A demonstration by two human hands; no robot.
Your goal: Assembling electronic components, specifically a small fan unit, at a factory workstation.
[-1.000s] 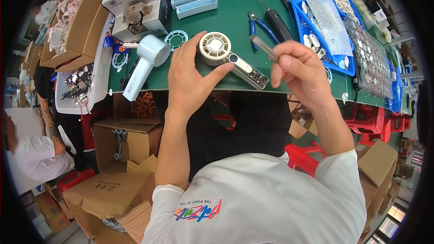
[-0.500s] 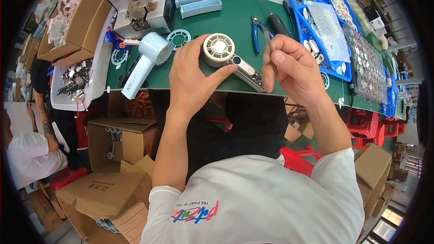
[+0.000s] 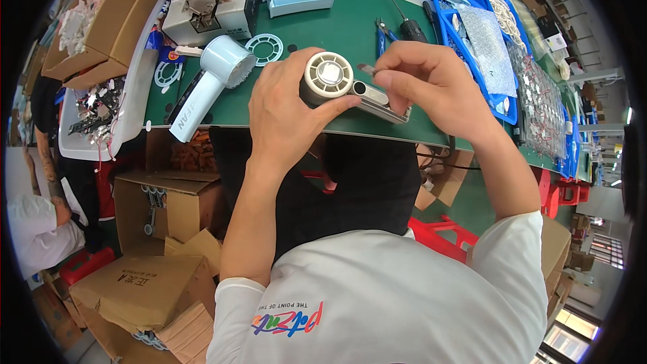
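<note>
A handheld fan [image 3: 328, 74] with a round, off-white slotted head lies at the near edge of the green table, its handle slanting to the lower right. My left hand [image 3: 286, 109] is closed around the head, thumb along its near side. In my right hand [image 3: 438, 93] a thin, flat metal tool [image 3: 366, 68] is pinched, its tip showing past the fingers just above the handle; its exact kind is unclear. The right fingertips hover over or touch the handle; I cannot tell which. Left of my left hand lies a light-blue fan [image 3: 212, 81], near a blue ring-shaped grille [image 3: 264, 49].
A white machine [image 3: 205, 3] stands at the back left, beside light-blue trough-shaped parts [image 3: 300, 1]. Blue-handled cutters [image 3: 382, 35] and a black-handled screwdriver [image 3: 412, 29] lie beyond my right hand. Blue trays [image 3: 504, 116] line the right side. A white bin [image 3: 138, 118] holds small parts.
My right hand has moved left and inward over the fan's handle, and the tool has swung from upright to pointing left. The left hand keeps its hold on the fan.
</note>
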